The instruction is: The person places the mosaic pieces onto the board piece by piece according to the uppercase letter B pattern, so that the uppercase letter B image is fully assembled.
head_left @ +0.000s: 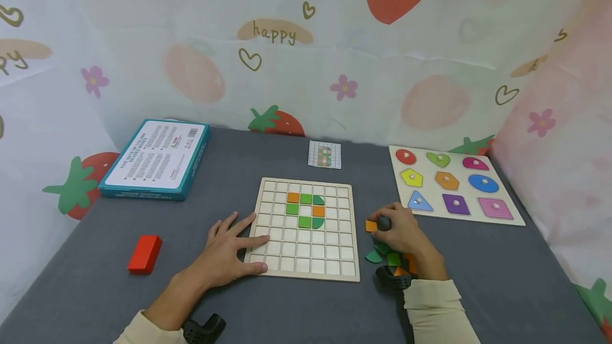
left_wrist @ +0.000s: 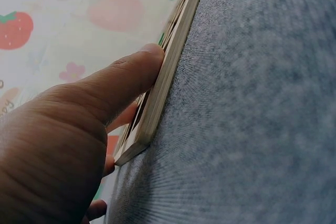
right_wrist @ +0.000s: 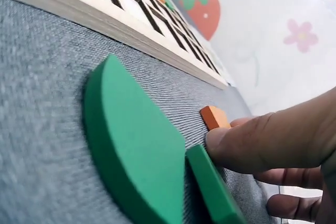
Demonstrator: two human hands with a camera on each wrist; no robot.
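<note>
The wooden grid board (head_left: 306, 278) lies in the middle of the table, with green and orange tiles set in its upper cells. My left hand (head_left: 229, 254) rests with spread fingers at its lower left corner; the thumb (left_wrist: 134, 72) lies over the edge in the left wrist view. To the right of the board, my right hand (head_left: 401, 230) pinches a small orange tile (head_left: 371, 226) between thumb and index finger. Under that hand are loose pieces, among them a green curved tile (right_wrist: 142, 145), a light green square (head_left: 393, 259) and several orange ones partly hidden by the wrist.
A small pattern card (head_left: 324, 154) lies behind the board. At the right rear is a knobbed shape puzzle (head_left: 454, 212). A teal box (head_left: 153, 158) sits at the left rear, and a red block (head_left: 145, 254) lies left of my left hand. A printed curtain (head_left: 296, 78) hangs behind the table.
</note>
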